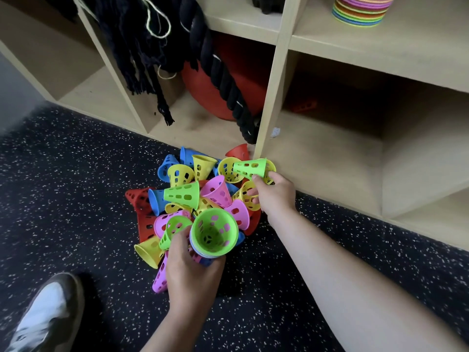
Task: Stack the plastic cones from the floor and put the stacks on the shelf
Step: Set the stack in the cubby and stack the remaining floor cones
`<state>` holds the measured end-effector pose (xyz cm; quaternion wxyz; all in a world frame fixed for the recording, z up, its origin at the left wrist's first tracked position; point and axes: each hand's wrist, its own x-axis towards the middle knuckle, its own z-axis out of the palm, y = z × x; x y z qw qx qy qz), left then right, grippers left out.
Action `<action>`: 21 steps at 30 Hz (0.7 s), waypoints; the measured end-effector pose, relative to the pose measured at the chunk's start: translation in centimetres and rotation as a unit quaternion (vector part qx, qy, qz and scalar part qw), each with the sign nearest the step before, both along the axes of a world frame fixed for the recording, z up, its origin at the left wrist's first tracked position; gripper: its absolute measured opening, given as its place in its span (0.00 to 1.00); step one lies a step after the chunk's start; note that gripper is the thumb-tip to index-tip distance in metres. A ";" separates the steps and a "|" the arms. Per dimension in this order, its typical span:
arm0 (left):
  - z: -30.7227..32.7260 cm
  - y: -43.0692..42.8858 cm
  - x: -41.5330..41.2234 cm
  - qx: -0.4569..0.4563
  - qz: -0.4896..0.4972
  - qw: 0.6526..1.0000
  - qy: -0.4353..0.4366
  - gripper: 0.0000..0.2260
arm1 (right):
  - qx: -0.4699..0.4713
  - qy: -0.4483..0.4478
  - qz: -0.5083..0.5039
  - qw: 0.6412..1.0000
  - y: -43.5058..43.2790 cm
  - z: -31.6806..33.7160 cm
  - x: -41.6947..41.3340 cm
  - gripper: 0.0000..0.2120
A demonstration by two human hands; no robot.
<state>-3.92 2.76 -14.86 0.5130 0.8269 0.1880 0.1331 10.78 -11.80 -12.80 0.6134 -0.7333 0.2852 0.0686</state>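
A heap of perforated plastic cones [200, 191] in yellow, green, pink, blue and red lies on the speckled floor in front of the wooden shelf [269, 102]. My left hand [190, 270] grips a nested stack of cones [213, 232], open end toward me, with a green cone innermost. My right hand [274, 194] pinches a single green cone [250, 167] by its wide rim, lifted at the heap's far right, close to the shelf's upright divider.
The bottom right compartment [330, 158] holds a small orange piece at its back. A red ball [223, 80] and thick black rope [215, 62] fill the middle compartment. A stack of colourful rings [360, 11] sits on the upper shelf. My shoe [48, 311] is at the lower left.
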 end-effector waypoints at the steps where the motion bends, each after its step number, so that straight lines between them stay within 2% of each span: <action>1: 0.0 0.1 0.0 -0.007 0.003 1.000 0.000 0.26 | 0.031 0.007 -0.017 0.999 0.2 0.1 0.1 0.20; 5: -0.1 0.3 0.2 -0.020 0.002 1.000 0.000 0.25 | 0.092 -0.036 -0.042 0.994 0.6 1.1 -0.7 0.12; 8: -0.1 0.5 0.2 -0.001 -0.004 1.000 0.002 0.25 | 0.023 -0.116 0.020 0.993 -0.1 2.7 -2.9 0.08; 10: 0.0 0.5 0.2 0.005 -0.005 1.000 0.003 0.26 | -0.015 -0.183 0.087 0.979 -0.9 4.2 -5.0 0.05; 15: 0.2 0.3 0.2 0.021 -0.004 1.000 -0.006 0.25 | -0.046 -0.321 0.221 0.920 -1.9 7.9 -10.0 0.07; 19: 0.5 0.0 0.2 0.023 -0.014 1.000 -0.008 0.25 | -0.099 -0.358 0.337 0.865 -1.5 7.5 -11.0 0.13; 21: 0.4 0.1 0.3 0.023 -0.009 1.000 -0.015 0.25 | -0.093 -0.368 0.333 0.863 -1.9 6.5 -10.3 0.15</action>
